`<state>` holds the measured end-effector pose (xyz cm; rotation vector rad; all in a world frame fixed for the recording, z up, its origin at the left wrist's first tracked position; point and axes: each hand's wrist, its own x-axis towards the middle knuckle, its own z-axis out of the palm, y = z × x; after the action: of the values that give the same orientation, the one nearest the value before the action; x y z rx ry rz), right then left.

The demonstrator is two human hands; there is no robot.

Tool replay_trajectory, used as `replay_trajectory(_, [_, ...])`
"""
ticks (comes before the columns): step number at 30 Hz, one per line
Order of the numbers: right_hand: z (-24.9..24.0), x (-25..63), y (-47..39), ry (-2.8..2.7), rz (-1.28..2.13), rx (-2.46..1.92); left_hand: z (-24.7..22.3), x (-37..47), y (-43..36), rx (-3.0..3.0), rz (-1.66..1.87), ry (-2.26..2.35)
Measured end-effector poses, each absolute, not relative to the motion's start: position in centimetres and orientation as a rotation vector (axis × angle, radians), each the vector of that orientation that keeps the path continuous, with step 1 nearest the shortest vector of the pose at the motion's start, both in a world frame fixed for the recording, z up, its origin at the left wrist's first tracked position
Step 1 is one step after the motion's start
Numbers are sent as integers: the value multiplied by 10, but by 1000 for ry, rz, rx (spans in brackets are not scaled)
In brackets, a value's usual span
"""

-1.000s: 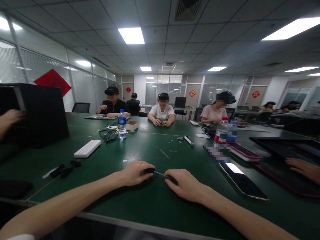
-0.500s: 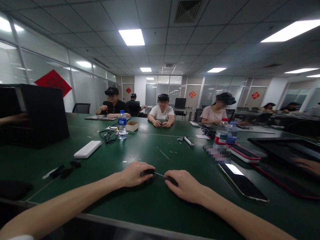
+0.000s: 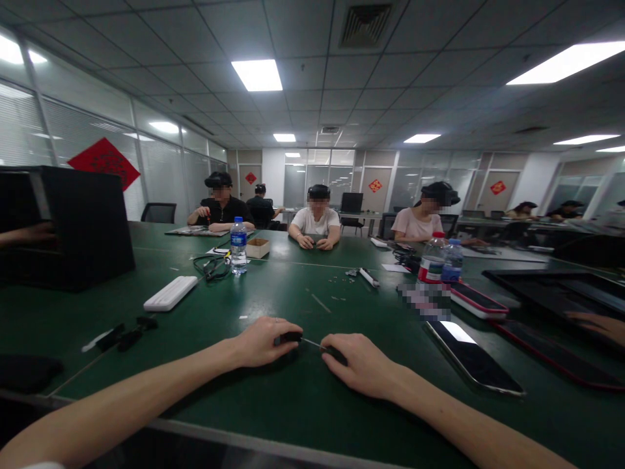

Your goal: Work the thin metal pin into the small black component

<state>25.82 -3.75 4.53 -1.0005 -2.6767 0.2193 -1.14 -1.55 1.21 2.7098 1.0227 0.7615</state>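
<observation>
Low over the green tabletop [image 3: 273,410], my left hand [image 3: 263,340] is closed on a small black part [image 3: 289,337], whose kind I cannot make out. My right hand [image 3: 366,366] is wrapped round the dark handle of a screwdriver [image 3: 336,354]. Its thin metal shaft points left and meets the black part, or lies just in front of it. The fingers of my left hand partly cover the black part, and whether the tip sits in a screw is too small to tell.
A phone [image 3: 473,358] lies right of my right arm. Two bottles [image 3: 432,260] stand behind it. At left are a white case [image 3: 170,293], several small black pieces [image 3: 129,339] and a water bottle [image 3: 239,246]. A person [image 3: 315,221] sits opposite; another person's hand [image 3: 598,324] is far right.
</observation>
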Motion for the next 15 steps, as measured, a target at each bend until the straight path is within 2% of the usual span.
replay_trajectory(15, [49, 258, -41, -2679, 256, -1017, 10, -13, -14, 2731, 755, 1005])
